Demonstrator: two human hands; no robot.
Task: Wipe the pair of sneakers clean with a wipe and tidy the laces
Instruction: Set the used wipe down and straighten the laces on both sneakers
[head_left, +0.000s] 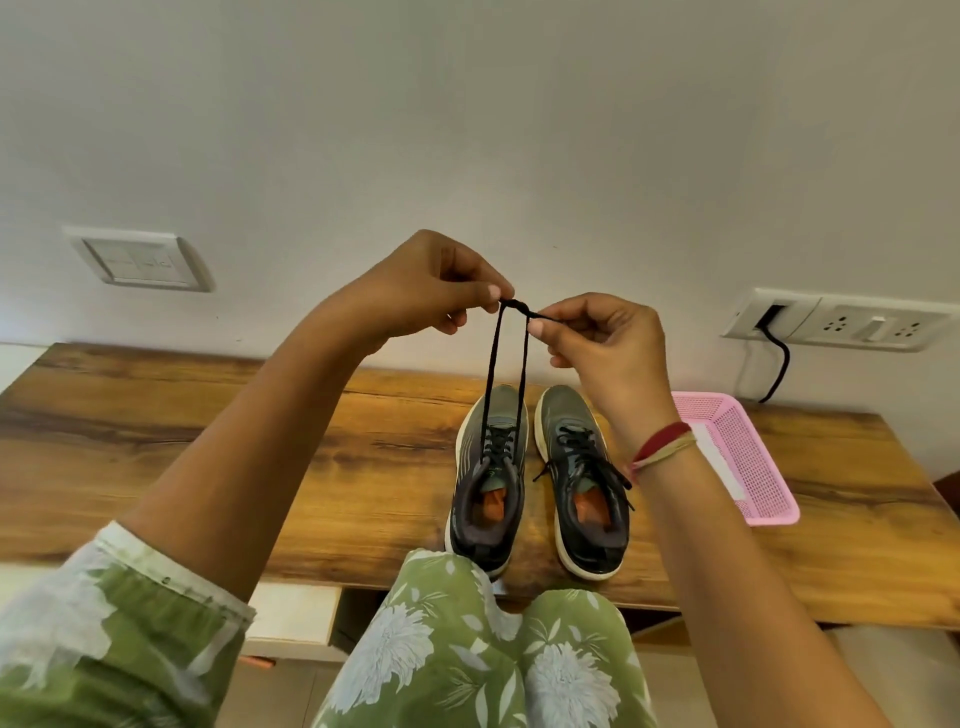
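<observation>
Head camera: both hands lift the black laces (506, 364) of the left sneaker (488, 478) above a wooden table (208, 426), left hand (431, 286) and right hand (602, 338) each pinching an end at a small knot; the right sneaker (584, 483) stands just beside, near a pink basket (748, 457).

Both hands, left hand (426, 283) and right hand (605, 343), pinch the black lace (491, 384) ends high up. The left sneaker (488, 467) sits beside the right sneaker (584, 478) on the wooden table (208, 441).
</observation>
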